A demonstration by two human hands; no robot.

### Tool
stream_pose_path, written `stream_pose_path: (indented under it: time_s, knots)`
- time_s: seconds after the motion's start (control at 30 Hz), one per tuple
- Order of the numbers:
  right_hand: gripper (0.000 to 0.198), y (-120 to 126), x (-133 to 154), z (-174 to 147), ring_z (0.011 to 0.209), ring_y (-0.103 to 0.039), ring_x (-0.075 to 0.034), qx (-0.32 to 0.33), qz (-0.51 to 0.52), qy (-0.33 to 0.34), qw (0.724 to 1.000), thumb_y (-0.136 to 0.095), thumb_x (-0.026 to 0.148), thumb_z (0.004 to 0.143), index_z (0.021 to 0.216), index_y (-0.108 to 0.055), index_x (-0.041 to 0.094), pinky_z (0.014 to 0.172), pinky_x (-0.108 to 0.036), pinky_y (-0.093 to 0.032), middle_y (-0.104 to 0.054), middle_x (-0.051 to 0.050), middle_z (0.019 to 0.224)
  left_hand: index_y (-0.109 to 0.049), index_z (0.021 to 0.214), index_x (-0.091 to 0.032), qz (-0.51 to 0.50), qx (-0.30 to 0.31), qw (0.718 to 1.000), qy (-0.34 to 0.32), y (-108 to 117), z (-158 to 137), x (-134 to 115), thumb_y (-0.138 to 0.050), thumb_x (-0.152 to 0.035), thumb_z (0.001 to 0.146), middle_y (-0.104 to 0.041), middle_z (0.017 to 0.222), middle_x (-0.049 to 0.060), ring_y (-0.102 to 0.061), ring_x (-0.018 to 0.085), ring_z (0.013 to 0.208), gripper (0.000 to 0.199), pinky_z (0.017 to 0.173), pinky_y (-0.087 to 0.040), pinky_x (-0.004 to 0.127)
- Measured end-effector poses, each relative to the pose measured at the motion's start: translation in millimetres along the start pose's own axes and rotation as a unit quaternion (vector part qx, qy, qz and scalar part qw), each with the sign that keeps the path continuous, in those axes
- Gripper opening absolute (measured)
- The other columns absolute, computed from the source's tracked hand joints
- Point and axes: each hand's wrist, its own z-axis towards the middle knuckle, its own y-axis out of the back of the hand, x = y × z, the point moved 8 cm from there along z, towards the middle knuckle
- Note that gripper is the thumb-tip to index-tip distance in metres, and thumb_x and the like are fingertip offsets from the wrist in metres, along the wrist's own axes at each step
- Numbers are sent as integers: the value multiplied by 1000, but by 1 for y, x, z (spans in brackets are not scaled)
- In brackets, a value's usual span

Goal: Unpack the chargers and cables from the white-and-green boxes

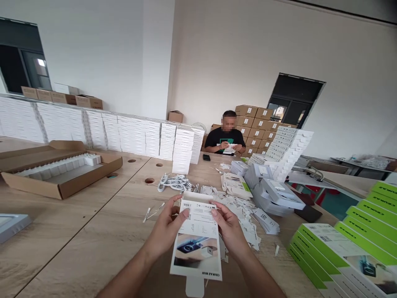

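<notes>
Printed box (196,223) in mid-air above worktop (93,256), tab out at near end. Left hand (169,223) and right hand (231,227) clamped on opposite side edges, thumbs on top. Probably light, thin card, smooth, easily creased; best gripped gently by sides.

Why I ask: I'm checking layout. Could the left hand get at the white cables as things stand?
Probably yes, once free: the left hand holds the printed carton, but the white cables lie just beyond that hand on the table, nothing tall between.

Soft, muted light fills the view, its edges stretched
</notes>
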Motion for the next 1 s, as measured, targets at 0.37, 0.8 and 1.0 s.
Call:
stream_pose_path:
  time_s: [0.37, 0.8, 1.0]
  knots:
    - [52, 3, -9, -2, 69, -64, -20, -5, -27, -36, 999, -72, 50, 76, 122, -64, 26, 63, -31, -50, -71, -3, 81, -62, 97, -20, -87, 114, 988, 58, -9, -8, -10, -65, -29, 80, -62, 80, 0, -56, 14, 67, 20, 59, -41, 21]
    - [29, 2, -16, -3, 58, -55, -12, 73, -33, -82, 993, -72, 46, 77, 79, -70, 17, 53, -23, -39, -64, 0, 68, -64, 98, -18, -7, 184, 981, 67, -18, -12, -3, -63, -26, 80, -64, 86, 3, -57, 16, 76, 19, 67, -41, 24]
    - [32, -4, -22, -5, 66, -61, -15, 107, -57, -107, 987, -78, 44, 71, 83, -72, 15, 59, -25, -44, -70, -4, 77, -53, 117, -24, 13, 202, 977, 65, -21, -14, 2, -63, -31, 82, -61, 85, 1, -56, 15, 71, 37, 62, -40, 25]
